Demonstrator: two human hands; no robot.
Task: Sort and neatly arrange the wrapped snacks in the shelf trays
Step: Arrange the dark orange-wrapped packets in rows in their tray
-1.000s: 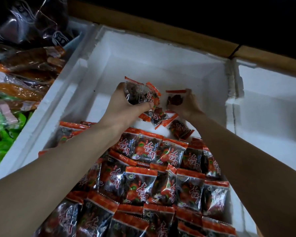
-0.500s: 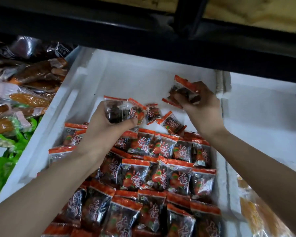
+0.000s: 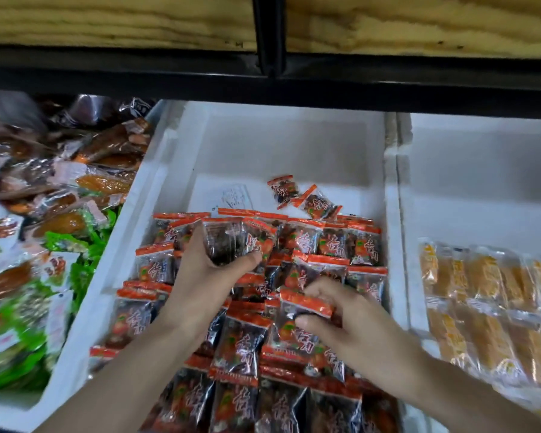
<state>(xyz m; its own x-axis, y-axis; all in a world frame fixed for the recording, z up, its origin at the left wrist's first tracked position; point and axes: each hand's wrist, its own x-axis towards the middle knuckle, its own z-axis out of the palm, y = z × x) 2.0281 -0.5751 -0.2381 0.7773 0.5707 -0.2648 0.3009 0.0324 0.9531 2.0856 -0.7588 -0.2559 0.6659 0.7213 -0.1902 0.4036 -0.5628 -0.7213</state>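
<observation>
Withdrawn from the far end of the white foam tray (image 3: 119, 260), the right hand (image 3: 350, 326) now pinches one red-topped snack packet (image 3: 303, 307) between thumb and fingers above the near-right rows. The left hand (image 3: 206, 276) still grips a stack of packets (image 3: 228, 245) near the tray centre, fingers curled round it. Two loose packets (image 3: 320, 206) lie on the tray's bare floor toward its far right corner.

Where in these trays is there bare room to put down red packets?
Middle tray: the floor is bare at the back, between the back wall and the red rows, left of two loose packets. Right tray: bare behind the yellow packs. Crowded: the mixed snacks on the left, and the middle tray's front.
</observation>
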